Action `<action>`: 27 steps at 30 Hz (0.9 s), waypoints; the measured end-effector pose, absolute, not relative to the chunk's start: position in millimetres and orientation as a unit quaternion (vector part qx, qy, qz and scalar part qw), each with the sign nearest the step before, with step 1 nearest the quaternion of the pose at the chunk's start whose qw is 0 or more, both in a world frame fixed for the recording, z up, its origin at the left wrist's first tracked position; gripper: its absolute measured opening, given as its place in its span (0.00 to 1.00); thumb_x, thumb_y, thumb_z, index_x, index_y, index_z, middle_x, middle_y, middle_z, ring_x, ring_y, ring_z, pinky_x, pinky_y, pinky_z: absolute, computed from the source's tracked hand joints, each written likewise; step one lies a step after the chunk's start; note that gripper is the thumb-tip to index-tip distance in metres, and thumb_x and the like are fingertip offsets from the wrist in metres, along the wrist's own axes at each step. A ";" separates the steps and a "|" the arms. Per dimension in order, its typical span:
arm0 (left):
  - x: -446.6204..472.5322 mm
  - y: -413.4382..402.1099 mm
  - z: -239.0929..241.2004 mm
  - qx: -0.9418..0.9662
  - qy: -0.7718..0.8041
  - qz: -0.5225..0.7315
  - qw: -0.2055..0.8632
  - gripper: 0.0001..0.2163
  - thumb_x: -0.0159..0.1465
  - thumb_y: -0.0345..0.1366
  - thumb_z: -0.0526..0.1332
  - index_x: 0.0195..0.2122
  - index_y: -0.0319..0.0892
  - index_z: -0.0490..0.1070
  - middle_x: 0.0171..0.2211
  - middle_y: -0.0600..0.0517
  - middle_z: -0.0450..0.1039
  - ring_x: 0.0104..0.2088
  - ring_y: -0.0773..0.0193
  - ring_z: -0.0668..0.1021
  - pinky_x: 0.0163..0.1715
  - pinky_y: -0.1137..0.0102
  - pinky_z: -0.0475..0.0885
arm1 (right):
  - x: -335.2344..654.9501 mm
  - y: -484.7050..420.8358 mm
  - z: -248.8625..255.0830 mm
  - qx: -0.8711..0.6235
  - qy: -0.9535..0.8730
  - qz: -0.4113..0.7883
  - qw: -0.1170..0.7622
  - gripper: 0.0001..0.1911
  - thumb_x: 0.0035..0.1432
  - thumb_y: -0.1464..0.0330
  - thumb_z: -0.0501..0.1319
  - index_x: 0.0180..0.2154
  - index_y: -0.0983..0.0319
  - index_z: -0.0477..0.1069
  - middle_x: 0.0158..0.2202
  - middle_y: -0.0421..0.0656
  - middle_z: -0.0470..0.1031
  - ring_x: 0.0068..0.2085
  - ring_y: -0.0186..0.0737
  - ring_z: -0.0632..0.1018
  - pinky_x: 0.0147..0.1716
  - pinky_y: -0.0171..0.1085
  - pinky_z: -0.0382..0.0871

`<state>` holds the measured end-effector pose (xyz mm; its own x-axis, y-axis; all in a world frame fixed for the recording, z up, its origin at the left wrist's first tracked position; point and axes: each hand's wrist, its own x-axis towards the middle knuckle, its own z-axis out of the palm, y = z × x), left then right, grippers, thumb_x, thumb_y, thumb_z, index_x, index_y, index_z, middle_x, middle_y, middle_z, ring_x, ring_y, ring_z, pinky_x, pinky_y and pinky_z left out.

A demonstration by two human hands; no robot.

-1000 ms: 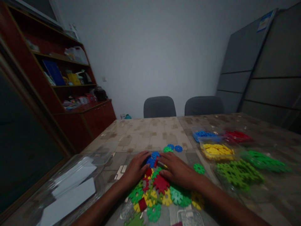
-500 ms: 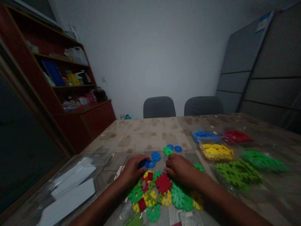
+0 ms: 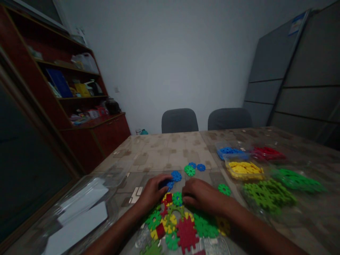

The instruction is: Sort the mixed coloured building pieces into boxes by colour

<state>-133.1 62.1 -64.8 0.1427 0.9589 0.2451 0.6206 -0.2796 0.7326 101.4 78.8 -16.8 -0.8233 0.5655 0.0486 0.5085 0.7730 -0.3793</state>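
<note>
My left hand (image 3: 154,191) curls its fingers and thumb around a dark blue notched disc (image 3: 163,182), partly hidden, at the back left of a heap of colourful plastic pieces. Just past its fingertips lies another blue notched disc (image 3: 176,176). My right hand (image 3: 196,193) is closed with its fingers bent down over the heap's back edge; whatever they hold is hidden. Next to those fingers is a green notched disc (image 3: 177,199). Nearer me a large red toothed square (image 3: 187,233) rests on the heap, below an olive green curved piece (image 3: 175,213).
On the right stand clear tubs of blue (image 3: 230,153), yellow (image 3: 245,170), red (image 3: 268,153), green (image 3: 297,180) and olive green pieces (image 3: 269,194). A clear tray with white cards (image 3: 77,226) lies left. Loose discs, one green (image 3: 189,170), lie ahead; two chairs (image 3: 180,121) stand beyond.
The red toothed square has shifted toward me, uncovering the olive curved piece. My right hand has moved slightly left, and my left hand slightly right over the blue discs.
</note>
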 end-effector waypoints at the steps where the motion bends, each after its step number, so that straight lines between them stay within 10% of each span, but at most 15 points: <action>1: -133.3 62.1 -64.8 0.718 0.557 0.350 0.228 0.19 0.55 0.28 0.62 0.49 0.43 0.77 0.51 0.47 0.78 0.52 0.52 0.77 0.57 0.60 0.67 | 101.5 80.0 -18.4 -0.296 -0.935 0.176 0.087 0.08 0.62 0.70 0.59 0.34 0.63 0.76 0.34 0.45 0.77 0.37 0.40 0.75 0.36 0.35 0.61; 14: -132.3 58.8 -60.0 0.707 0.616 0.300 0.175 0.13 0.50 0.36 0.68 0.36 0.41 0.71 0.38 0.48 0.72 0.42 0.51 0.73 0.42 0.63 0.67 | 93.8 70.3 -20.4 -0.359 -0.911 0.189 0.068 0.12 0.55 0.67 0.67 0.42 0.64 0.73 0.44 0.51 0.73 0.45 0.50 0.72 0.41 0.40 0.61; 27: -123.2 49.9 -55.8 0.705 0.565 0.347 0.251 0.11 0.53 0.30 0.61 0.39 0.42 0.69 0.29 0.56 0.71 0.30 0.63 0.72 0.31 0.72 0.64 | 95.8 81.6 -31.6 -0.356 -0.867 0.318 0.143 0.16 0.45 0.75 0.70 0.37 0.62 0.70 0.31 0.35 0.73 0.31 0.34 0.71 0.26 0.30 0.56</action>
